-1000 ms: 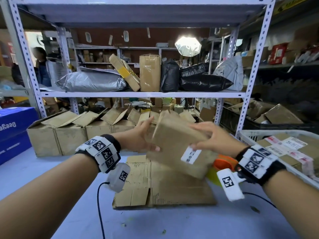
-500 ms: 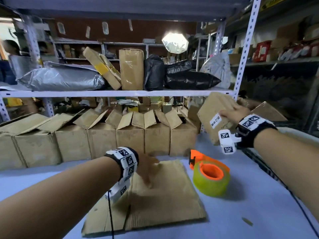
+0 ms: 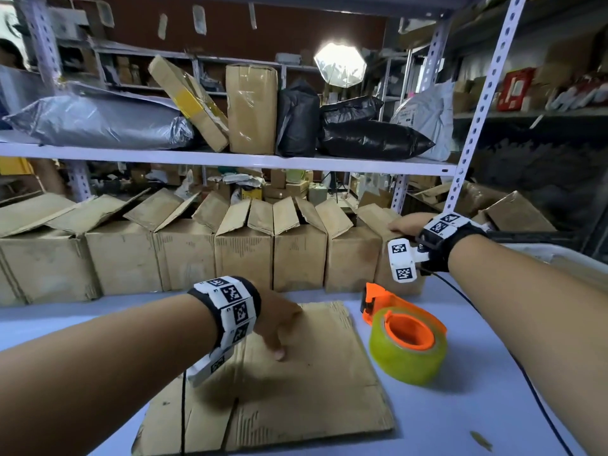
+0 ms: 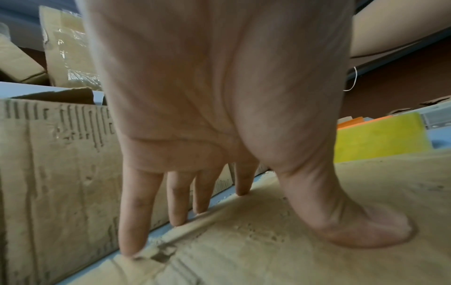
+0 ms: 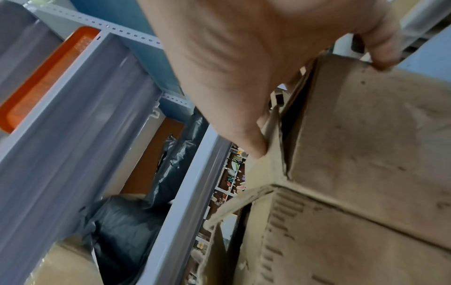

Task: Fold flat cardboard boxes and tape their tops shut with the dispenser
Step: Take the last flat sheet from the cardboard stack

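Note:
A stack of flat cardboard (image 3: pixel 312 383) lies on the table in front of me. My left hand (image 3: pixel 279 327) rests on it: straight fingers (image 4: pixel 136 221) reach its far edge and the thumb presses on top. My right hand (image 3: pixel 404 223) grips the top of a folded brown box (image 3: pixel 381 232) standing at the right end of the row of open-flapped boxes (image 3: pixel 243 258). In the right wrist view the thumb and fingers curl over the edges of that box (image 5: pixel 354 154). An orange tape dispenser with a yellow-green roll (image 3: pixel 408 343) sits just right of the flat cardboard.
A metal shelf (image 3: pixel 230 159) above the row carries parcels and black bags. Its perforated post (image 3: pixel 473 126) rises just behind my right hand. A white crate rim (image 3: pixel 559 255) lies under my right forearm. Wrist cables trail over the pale blue table (image 3: pixel 460 422).
My right hand carried the folded box from the middle of the table to the right end of the row. My left hand let go of it and came down onto the flat cardboard.

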### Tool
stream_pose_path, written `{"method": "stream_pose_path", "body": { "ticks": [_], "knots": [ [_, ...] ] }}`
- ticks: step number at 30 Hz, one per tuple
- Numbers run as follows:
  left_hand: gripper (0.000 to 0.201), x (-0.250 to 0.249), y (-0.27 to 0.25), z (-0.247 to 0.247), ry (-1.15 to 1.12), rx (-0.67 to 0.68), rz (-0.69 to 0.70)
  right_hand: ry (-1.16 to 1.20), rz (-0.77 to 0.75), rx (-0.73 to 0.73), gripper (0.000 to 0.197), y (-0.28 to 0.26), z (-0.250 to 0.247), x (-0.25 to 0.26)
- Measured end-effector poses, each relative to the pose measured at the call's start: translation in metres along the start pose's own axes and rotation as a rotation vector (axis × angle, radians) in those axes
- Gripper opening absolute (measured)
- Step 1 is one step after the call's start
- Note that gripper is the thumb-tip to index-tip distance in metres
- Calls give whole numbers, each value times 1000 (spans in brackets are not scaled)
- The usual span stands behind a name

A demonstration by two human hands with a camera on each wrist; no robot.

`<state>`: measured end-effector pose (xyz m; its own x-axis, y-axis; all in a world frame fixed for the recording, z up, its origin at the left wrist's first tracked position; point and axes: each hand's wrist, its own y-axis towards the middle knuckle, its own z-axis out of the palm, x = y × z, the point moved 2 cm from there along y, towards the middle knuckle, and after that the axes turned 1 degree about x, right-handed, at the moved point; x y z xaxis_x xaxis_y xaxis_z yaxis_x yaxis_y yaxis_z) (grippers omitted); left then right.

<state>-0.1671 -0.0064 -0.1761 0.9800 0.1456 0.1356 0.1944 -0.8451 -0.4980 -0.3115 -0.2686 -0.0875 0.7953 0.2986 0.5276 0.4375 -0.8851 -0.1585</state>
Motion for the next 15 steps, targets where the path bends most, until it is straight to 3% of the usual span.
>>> {"method": "stream_pose_path", "body": {
  "ticks": [4, 6, 8, 10, 12, 15],
  "knots": [
    [101, 9, -7, 4, -73, 0, -38, 111, 32, -5, 35, -14, -4, -5],
    [101, 13, -11, 5, -84, -32, -67, 172, 15, -131, 49, -19, -2, -6],
    [100, 15, -17, 1, -36, -123, -138, 258, -109, -301, 56, -31, 5, 0],
    [85, 18, -26, -9, -62, -228, -159, 303, -257, -357, 55, -52, 21, 12],
    [67, 22, -39, -24, -121, -283, -142, 333, -356, -217, 55, -73, 45, 24],
    [47, 27, -64, -47, -167, -322, -149, 421, -371, 70, 78, -98, 78, 28]
  ]
}}
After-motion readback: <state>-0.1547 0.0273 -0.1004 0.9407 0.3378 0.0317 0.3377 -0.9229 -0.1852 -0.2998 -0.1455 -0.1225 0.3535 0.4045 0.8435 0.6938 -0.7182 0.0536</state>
